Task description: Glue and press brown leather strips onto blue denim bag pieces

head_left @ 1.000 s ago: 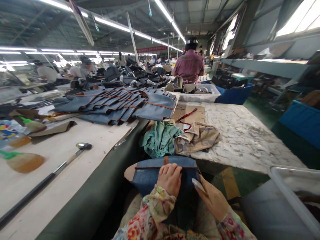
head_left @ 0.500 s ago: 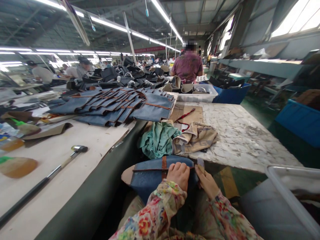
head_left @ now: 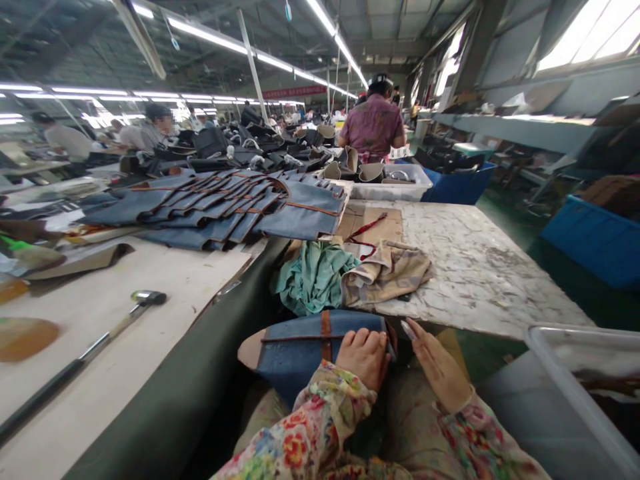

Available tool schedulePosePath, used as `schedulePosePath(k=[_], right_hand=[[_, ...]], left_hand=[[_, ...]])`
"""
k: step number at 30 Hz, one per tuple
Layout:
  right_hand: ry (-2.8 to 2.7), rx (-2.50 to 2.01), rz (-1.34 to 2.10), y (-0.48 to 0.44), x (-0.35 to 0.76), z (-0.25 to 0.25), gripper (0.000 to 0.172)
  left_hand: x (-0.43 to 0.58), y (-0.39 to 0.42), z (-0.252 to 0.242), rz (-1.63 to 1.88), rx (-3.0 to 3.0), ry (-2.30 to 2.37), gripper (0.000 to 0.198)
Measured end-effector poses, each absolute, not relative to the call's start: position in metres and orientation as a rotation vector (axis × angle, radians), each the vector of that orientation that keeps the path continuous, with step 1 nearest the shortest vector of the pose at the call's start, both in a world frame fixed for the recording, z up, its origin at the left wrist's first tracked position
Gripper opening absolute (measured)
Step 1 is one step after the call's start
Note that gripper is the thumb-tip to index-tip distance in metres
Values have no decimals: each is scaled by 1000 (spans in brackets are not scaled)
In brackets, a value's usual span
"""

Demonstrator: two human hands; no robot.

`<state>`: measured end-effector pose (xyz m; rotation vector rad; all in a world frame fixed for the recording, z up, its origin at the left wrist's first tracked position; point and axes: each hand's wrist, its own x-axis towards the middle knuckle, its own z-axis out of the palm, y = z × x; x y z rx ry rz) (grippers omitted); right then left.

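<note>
Blue piece (head_left: 295, 337) in grip of left hand (head_left: 364, 360), pale tool (head_left: 407, 329) in right hand (head_left: 444, 369), dark contents (head_left: 620, 410) in bin (head_left: 537, 397)

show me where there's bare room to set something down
Widest: the stained white tabletop, right of the tan cloth. Also the pale worktop strip between the hammer and the dark green edge. Crowded: around the blue panels and dark pieces behind, and the green cloth just beyond the blue piece.
</note>
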<state>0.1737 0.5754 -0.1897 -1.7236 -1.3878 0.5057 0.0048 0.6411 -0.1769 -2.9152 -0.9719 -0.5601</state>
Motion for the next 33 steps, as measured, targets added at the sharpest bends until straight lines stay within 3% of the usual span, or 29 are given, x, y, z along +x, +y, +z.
schedulePosePath(k=[10,33], right_hand=[[-1891,-1834,-229,562,154,-178,39],[-2047,-1616,-341,591,79,-180,35]], left_hand=[[-8,637,-177,-604,-2942,-1001,36],[-68,651,-182,-831,-2695,-1125,25]])
